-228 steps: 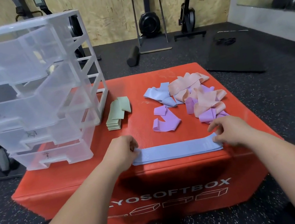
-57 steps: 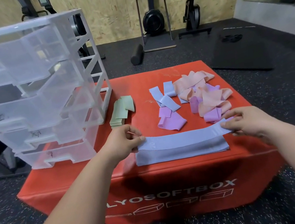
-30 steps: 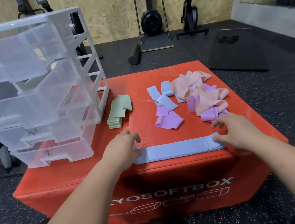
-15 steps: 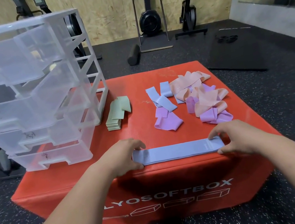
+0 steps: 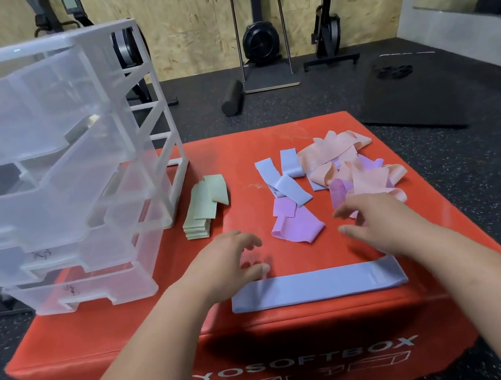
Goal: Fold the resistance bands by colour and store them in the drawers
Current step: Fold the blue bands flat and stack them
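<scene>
A flattened blue band (image 5: 318, 285) lies stretched lengthwise along the near edge of the red soft box (image 5: 237, 158). That is probably the handiest spot for squaring it up and folding it end to end. Whether it is 1 band or several laid on top of each other cannot be told from its edge.

The left hand (image 5: 225, 264) hovers just beyond the band's left end with its fingers loosely spread and holding nothing. Blur around the fingertips hides whether the thumb brushes the band. The right hand (image 5: 379, 224) is also empty and relaxed. It hangs over the box near the mixed pile, and its wrist covers part of the band's right end.

The colours appear to be kept apart so each can go to its own drawer:
- The green bands (image 5: 203, 213) sit folded in a neat stack just beside the drawer unit (image 5: 49, 178).
- The loose blue bands (image 5: 280, 177), a purple band (image 5: 296, 228) and the pink bands (image 5: 332, 148) lie unfolded further back, partly overlapping.

The unit's 4 clear drawers stand pulled out in steps, likely to give open access from above. Its left side is cut off by the frame. The dark marks on the drawer fronts are illegible, and the cloudy plastic makes the contents uncertain.
</scene>
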